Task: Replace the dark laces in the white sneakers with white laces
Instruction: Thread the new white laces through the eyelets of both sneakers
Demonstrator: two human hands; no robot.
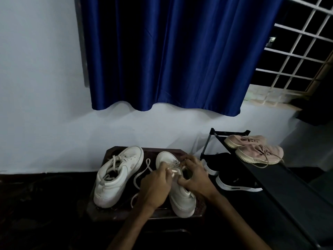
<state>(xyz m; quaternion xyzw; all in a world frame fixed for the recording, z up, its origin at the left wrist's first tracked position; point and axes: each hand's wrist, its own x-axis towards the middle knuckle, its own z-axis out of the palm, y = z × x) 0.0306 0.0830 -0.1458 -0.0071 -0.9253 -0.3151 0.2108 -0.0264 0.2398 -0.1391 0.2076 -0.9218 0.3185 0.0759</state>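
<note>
Two white sneakers stand on a dark brown stool (pixel 100 212). The left sneaker (pixel 117 175) has a pale lace through its eyelets. Both my hands work over the right sneaker (pixel 182 197). My left hand (pixel 155 186) pinches a white lace (pixel 142 173) near the eyelets, and the lace loops loosely down between the shoes. My right hand (pixel 195 175) pinches the lace's other end at the tongue. The eyelets under my fingers are hidden.
A black shoe rack (pixel 281 184) stands to the right with a pair of pink sneakers (pixel 255 148) on top and black shoes (pixel 236 184) below. A white wall, a blue curtain (pixel 171 55) and a barred window (pixel 299 51) lie behind. The floor is dark.
</note>
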